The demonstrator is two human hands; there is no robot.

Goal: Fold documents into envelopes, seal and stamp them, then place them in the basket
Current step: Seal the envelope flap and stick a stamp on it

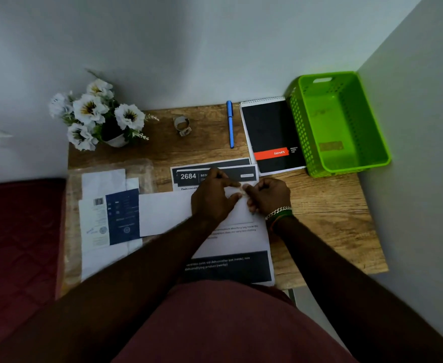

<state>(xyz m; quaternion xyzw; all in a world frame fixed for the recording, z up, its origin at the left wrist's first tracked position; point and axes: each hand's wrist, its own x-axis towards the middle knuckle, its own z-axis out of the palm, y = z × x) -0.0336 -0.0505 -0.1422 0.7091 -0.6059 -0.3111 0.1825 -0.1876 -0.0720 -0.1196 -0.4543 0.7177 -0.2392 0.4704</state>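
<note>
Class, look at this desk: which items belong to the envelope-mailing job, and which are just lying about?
Job: white envelope under both hands, left hand, right hand, printed documents, green basket.

Lying about: blue pen, black spiral notepad, potted white flowers, tape roll, plastic packet with leaflets.

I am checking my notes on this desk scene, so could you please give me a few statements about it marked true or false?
1. The green basket holds several envelopes. False: no envelope shows in it.
2. The blue pen lies left of the black notepad. True.
3. Both hands work at the white envelope. True: the left hand and right hand meet over it.
4. The flower pot stands at the desk's far right corner. False: it stands far left.
5. The pen is in the right hand. False: it lies untouched on the wooden desk.
</note>
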